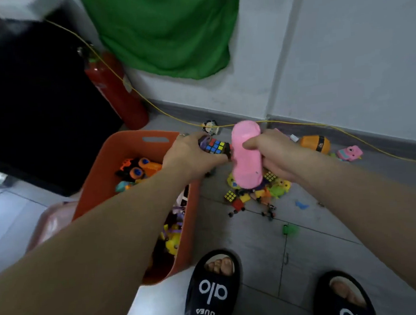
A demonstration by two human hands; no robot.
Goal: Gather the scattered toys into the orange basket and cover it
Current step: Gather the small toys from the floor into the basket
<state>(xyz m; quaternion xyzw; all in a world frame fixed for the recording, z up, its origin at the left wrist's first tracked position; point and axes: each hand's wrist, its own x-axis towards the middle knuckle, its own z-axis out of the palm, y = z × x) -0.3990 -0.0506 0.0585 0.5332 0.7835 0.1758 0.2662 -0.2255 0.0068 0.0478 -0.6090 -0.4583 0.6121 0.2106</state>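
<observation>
Nearest the viewer, two feet in black open-toe slippers (213, 297) with white lettering stand on the grey tiled floor (307, 256). Both bare forearms extend forward over the floor.

The orange plastic basket (127, 148), rectangular with a slot handle in its far wall, sits on the floor at the person's left. It already contains toys, including an orange and black toy with blue-centred wheels (138, 168) and yellow pieces nearer the viewer. No cover is on it.

The left hand (192, 156) is clamped on a small multicoloured puzzle cube with black edges (216, 145), held over the basket's right rim. The right hand (273, 152) is clamped on a pink soft oblong toy (246, 154), thumb across its front, held upright. The two hands are close together, the held items almost touching.

Below the right hand, a pile of small mixed toys (256, 193) lies on the floor, with a second puzzle cube (230, 195) at its left edge. Farther right lie an orange rounded toy with a black band (315, 144) and a pink block-shaped toy (349, 153).

A thin yellow cord (347, 129) runs along the floor near the white wall. A red fire extinguisher (113, 90) stands in the corner beneath a hanging green cloth (166, 30)
</observation>
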